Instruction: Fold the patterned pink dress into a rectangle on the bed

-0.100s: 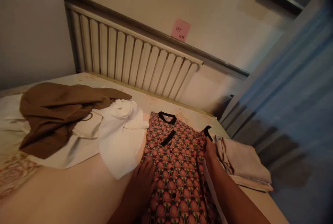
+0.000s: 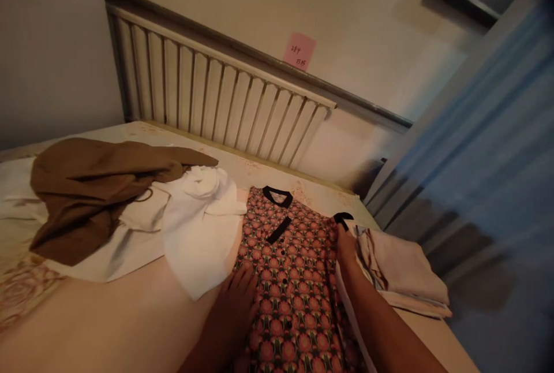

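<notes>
Bed (image 2: 108, 315): carries all the garments; landmark for what follows.
Radiator (image 2: 216, 101): on the wall behind the bed's far edge.
Brown garment (image 2: 95, 188): crumpled, far left of the bed, lying over white cloth.
White garment (image 2: 194, 228): loose heap, mid-bed, its edge touching the shirt's left side.
Shirt (image 2: 294, 280): patterned, black collar, flat on the bed's right half; long axis runs from the person toward the radiator, collar at the far end.
Folded stack (image 2: 402, 275): pale cloth at the bed's right edge, just beside the shirt.
Left hand (image 2: 236, 304): spread flat, pressing the shirt's left edge.
Right hand (image 2: 346, 252): farther up the shirt's right edge, at the black-trimmed sleeve; whether it pinches cannot be told.
Containers: none seen.
</notes>
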A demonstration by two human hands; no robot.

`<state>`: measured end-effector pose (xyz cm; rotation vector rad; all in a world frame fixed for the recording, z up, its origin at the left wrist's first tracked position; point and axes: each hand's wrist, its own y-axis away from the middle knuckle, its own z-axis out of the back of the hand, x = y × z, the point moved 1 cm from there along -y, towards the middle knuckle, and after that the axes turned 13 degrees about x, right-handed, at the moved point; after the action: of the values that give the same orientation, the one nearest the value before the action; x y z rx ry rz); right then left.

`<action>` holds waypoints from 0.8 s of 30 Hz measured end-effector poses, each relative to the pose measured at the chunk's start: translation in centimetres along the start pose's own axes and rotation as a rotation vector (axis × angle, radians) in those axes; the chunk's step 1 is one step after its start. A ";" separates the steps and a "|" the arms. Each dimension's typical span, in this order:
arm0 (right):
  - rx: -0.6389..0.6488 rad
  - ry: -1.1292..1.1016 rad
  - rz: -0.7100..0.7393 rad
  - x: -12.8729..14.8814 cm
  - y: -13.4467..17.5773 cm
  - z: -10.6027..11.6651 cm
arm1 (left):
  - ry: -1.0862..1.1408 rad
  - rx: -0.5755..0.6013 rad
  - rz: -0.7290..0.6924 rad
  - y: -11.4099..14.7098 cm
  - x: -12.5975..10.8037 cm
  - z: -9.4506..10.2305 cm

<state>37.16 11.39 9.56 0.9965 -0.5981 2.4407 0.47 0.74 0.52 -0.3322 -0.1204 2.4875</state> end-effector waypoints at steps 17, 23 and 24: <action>0.461 0.141 0.592 3.8 8.0 -12.5 | -0.097 -0.077 -0.038 -0.2 0.2 -0.3; 0.445 0.127 0.614 4.4 7.9 -11.6 | -0.102 -0.099 -0.038 -0.1 0.1 -0.1; 0.441 0.122 0.616 4.5 7.9 -11.5 | -0.103 -0.101 -0.039 -0.1 0.0 0.0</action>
<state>23.79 12.11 3.62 0.9018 -0.3624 3.2558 0.53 0.87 0.51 -0.2407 -0.2924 2.4650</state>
